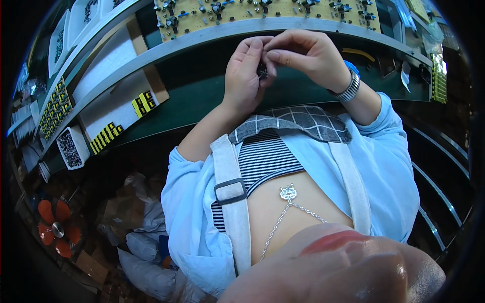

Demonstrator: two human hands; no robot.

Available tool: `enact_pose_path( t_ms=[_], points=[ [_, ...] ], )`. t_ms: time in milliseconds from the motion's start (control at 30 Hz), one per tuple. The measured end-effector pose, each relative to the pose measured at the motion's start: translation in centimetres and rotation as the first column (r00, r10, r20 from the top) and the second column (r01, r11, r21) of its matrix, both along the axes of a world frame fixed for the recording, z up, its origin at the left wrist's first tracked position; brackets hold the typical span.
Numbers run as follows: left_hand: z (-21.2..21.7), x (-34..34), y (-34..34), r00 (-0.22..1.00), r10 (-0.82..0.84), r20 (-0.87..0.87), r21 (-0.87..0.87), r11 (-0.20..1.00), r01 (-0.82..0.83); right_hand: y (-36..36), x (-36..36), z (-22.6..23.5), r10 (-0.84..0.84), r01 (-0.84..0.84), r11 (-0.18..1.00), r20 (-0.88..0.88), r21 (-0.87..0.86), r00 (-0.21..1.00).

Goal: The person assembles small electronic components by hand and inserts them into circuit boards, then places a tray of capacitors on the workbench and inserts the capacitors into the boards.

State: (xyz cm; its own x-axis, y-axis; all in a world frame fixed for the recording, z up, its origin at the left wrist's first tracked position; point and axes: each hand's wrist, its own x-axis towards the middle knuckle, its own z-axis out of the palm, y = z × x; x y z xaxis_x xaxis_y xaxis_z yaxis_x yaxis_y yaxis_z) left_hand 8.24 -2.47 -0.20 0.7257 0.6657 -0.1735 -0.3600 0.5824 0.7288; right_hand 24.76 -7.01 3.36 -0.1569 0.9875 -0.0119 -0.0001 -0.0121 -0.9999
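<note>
Left hand [245, 76] and right hand [308, 55] met at small dark parts [262, 71].
The left held them in curled fingers near the metal rail [217, 35]; the right's thumb and forefinger pinched close beside them, on what I could not tell.

Two hands [243, 76] [310, 55], one fan [58, 230], perhaps four bins [82, 147] show.
</note>
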Motion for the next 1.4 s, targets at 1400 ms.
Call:
enact_pose_path(
  t_ms=[1400],
  points=[
    [-1.3,-2.9,0.1,0.984,0.041,0.171,-0.031,0.999,-0.036,-2.0,-1.2,-2.9,-0.196,0.197,0.98,-0.019,0.023,0.98]
  ],
)
